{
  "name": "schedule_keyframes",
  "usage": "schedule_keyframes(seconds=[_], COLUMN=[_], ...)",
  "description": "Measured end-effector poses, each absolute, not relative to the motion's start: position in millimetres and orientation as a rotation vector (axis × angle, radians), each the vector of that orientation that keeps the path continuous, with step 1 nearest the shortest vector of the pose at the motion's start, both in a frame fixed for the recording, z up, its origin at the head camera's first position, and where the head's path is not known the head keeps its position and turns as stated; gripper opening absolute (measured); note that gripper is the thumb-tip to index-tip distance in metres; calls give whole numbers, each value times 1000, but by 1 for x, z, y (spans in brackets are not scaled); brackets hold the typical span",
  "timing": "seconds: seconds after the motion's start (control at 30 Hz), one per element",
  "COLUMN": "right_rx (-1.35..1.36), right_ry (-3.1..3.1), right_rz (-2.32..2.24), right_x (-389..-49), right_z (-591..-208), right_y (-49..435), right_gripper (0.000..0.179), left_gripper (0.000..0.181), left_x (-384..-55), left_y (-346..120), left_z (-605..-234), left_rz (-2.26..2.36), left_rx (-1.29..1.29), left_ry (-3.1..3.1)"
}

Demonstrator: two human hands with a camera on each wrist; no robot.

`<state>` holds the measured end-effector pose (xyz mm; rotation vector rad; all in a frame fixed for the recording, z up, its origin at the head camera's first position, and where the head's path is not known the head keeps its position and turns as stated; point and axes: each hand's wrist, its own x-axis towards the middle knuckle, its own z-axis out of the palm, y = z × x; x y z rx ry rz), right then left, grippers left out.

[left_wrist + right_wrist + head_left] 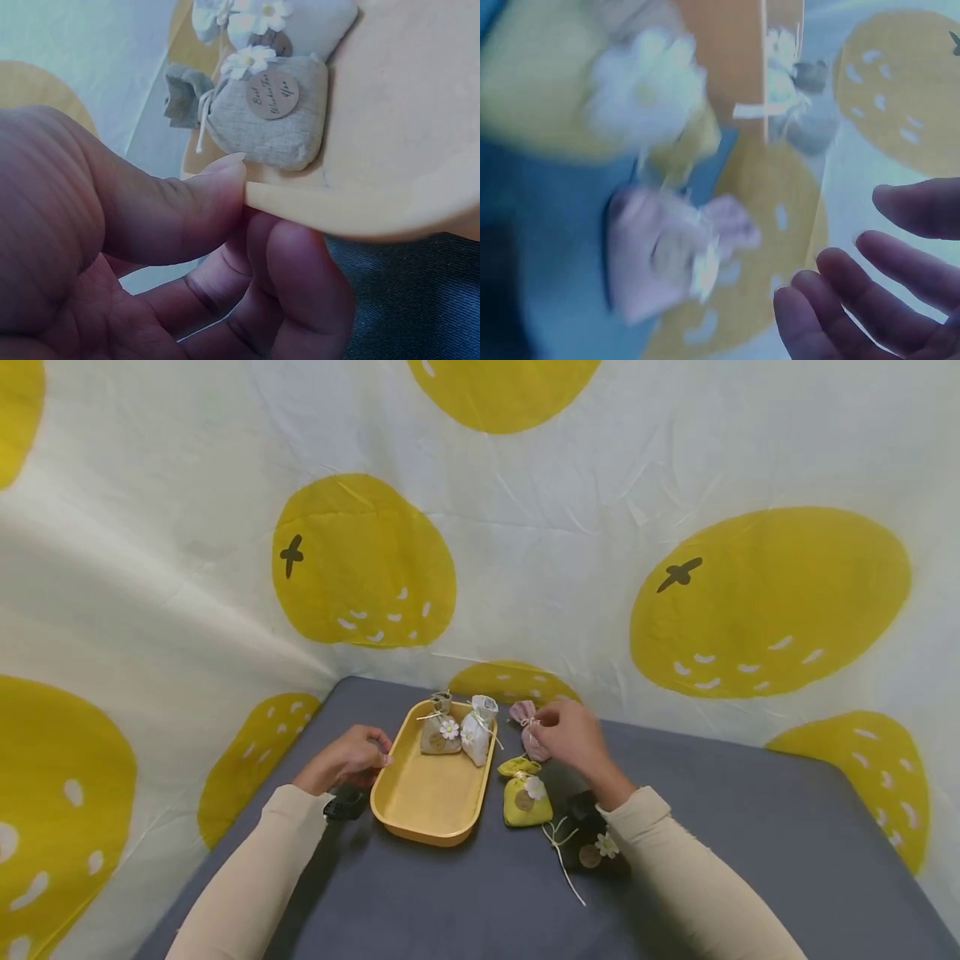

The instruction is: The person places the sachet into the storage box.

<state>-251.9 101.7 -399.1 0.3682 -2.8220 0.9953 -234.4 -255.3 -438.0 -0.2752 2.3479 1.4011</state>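
My left hand [351, 757] grips the left rim of a yellow tray [431, 802]. In the left wrist view the thumb [217, 199] lies over the rim and the other fingers curl below it. Inside the tray's far end lie a grey-beige drawstring sachet [441, 745] with a white flower and round label, and a white sachet [480, 735]. Beside a pink sachet [656, 255] is my right hand [576, 737], its fingers parted and holding nothing in the right wrist view. From the head it overlaps that sachet's right side.
A yellow sachet [516, 812] with a white flower lies right of the tray. Nearer me is a black sachet [573, 852] with a long cream string, partly behind the right forearm. Fruit-printed cloth [540, 568] walls stand behind the dark grey table [720, 827].
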Motion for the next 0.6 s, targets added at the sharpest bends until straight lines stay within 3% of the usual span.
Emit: schedule_keyframes(seconds=[0.3,0.6], right_rx=[308,292], right_ry=[-2972,-3107], right_rz=[1093,1260], right_x=[-222,-185], right_z=[-400,-425], right_y=[176,211], right_gripper=[34,54], left_gripper=[25,25], left_x=[-235,-234], left_y=[-257,-255], left_z=[-437,-434], left_rz=[1370,1372], left_rx=[-283,-276], left_ry=[2336,2325])
